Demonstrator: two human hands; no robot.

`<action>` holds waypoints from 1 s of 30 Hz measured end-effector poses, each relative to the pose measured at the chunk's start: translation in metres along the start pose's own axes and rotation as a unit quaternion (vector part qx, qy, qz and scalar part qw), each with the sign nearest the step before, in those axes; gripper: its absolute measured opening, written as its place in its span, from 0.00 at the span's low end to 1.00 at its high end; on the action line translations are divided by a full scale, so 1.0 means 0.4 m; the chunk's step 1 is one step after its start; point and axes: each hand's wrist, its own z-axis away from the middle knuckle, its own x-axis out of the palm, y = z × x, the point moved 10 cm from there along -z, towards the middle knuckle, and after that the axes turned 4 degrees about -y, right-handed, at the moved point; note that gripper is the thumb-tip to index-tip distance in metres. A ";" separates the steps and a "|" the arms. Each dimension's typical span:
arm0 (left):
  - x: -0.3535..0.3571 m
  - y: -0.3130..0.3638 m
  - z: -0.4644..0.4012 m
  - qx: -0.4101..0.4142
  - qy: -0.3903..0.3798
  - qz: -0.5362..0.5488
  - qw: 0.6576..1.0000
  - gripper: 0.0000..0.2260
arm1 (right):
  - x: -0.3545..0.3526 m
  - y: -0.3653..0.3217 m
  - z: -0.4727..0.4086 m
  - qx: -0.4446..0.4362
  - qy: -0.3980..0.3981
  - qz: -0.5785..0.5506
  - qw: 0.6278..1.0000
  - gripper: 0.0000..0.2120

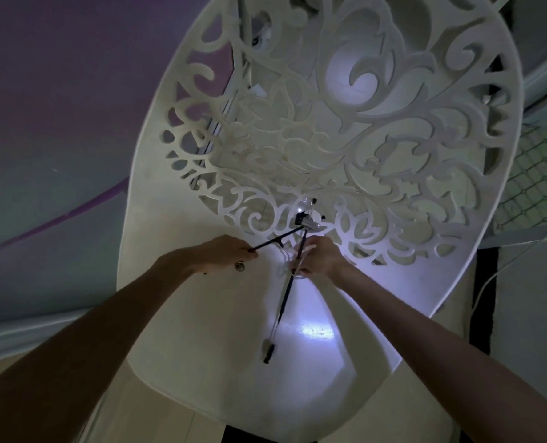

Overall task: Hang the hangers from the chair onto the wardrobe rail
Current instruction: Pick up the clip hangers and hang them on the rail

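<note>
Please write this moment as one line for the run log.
left hand: grips thin black hanger bar | right hand: grips second black hanger | over white openwork plastic chair | rail: unseen

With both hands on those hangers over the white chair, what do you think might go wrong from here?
1. The black hanger and a clear hanger cross in the right hand; lifted together, they may tangle.
2. The left hand pinches only the tip of a black bar, so it might slip.
3. The clips lie against the cut-out chair back and could snag.
</note>
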 end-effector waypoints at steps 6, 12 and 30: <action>-0.049 0.028 -0.028 -0.025 0.008 -0.071 0.997 0.06 | -0.047 0.014 0.032 0.002 -0.036 -0.206 0.978 0.15; -0.113 0.055 -0.025 -0.042 0.091 -0.187 0.977 0.12 | -0.054 -0.005 0.058 -0.029 -0.014 -0.157 0.987 0.04; -0.017 0.174 -0.146 -0.028 0.104 -0.025 0.994 0.17 | 0.024 0.150 0.054 0.090 0.015 -0.292 0.952 0.14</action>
